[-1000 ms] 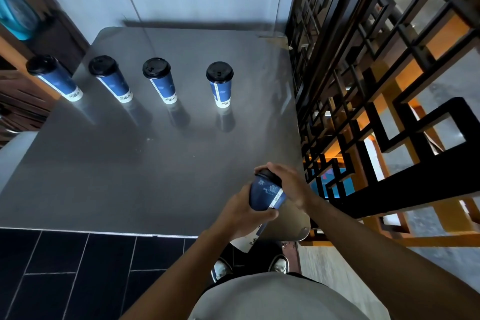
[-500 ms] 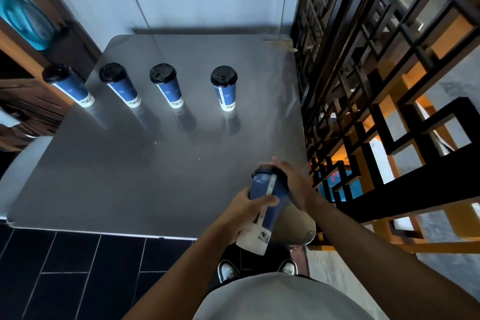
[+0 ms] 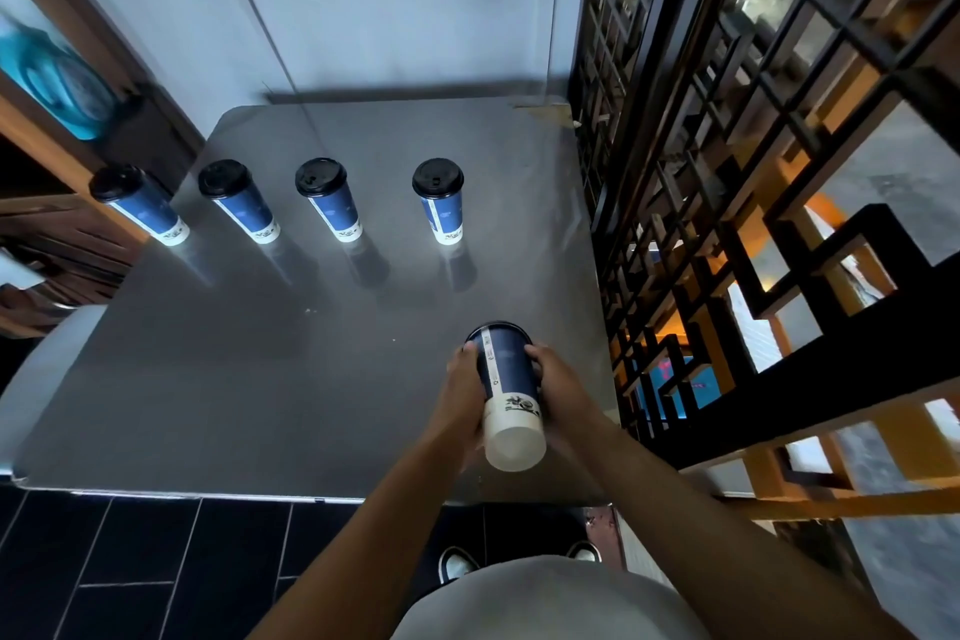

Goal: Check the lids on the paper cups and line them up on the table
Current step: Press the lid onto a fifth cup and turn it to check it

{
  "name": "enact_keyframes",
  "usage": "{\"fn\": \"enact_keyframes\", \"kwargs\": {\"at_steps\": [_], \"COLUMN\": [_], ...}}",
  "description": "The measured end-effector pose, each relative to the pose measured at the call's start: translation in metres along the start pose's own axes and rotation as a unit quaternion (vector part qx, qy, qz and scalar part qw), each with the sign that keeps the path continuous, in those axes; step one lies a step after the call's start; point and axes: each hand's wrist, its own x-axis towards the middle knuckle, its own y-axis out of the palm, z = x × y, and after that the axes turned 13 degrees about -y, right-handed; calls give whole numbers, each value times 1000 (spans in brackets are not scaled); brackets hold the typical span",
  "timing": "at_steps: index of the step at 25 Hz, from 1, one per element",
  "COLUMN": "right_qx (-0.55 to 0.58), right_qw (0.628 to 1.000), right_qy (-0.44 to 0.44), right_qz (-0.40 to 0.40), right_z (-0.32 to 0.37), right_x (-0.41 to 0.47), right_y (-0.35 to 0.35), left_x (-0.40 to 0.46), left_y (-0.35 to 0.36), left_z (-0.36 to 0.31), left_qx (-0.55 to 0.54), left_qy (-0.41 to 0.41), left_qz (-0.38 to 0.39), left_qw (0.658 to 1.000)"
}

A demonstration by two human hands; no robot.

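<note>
Blue paper cup [image 3: 508,382] tipped base toward the camera, gripped by left hand [image 3: 464,398] and right hand [image 3: 563,392], fingers curled round it, above steel tabletop [image 3: 208,379].

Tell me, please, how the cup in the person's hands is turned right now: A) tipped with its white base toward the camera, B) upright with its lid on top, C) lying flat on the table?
A: the held cup, gripped by the left hand and right hand, shows its white base nearest the camera.
</note>
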Motion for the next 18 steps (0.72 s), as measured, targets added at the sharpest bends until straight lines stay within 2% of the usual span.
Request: {"fn": "enact_keyframes", "kwargs": {"at_steps": [3,18], "right_qx": [12,29], "right_qw": [999,997], "right_qy": [48,54], "right_qz": [-14,-39], "right_z": [-1,7], "right_x": [1,-11], "right_y": [-1,9], "left_x": [-1,3], "left_y": [0,-1], "left_z": [-3,-1], "left_qx": [29,76], "left_qy": [-9,-19], "left_qz": [-21,-61], "left_qw": [999,995]}}
